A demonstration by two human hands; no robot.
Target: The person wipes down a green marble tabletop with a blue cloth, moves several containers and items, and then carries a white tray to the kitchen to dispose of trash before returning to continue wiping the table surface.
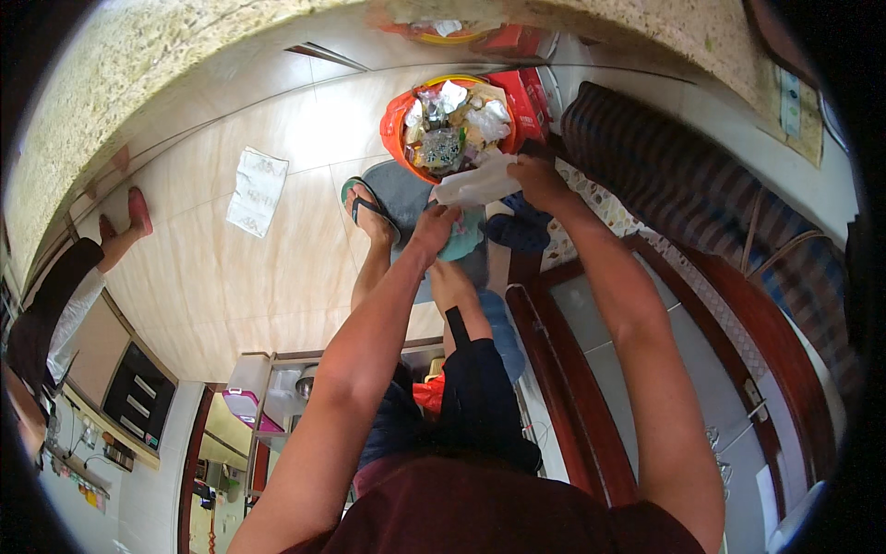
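In front of my shins a whitish, translucent plastic item (479, 183), perhaps a bag, stretches between my two hands. My right hand (543, 183) grips its right end, and a dark object (537, 151) shows just beyond the knuckles. My left hand (435, 232) is closed at its lower left end, where the fingers are partly hidden. Pale green, thin material (464, 235) hangs beside my left hand; whether I hold it is unclear. Just beyond the hands stands an orange bin (511, 131) with a red liner bag (392, 118), heaped with crumpled plastic and paper waste (453, 128).
A printed white sheet (256, 190) lies on the tiled floor (187, 277). Dark slippers (519, 228) sit right of my feet, near a wooden door (588, 388). Striped fabric (657, 166) covers something at right. Another person (59, 305) stands at far left. A stone counter (138, 62) curves overhead.
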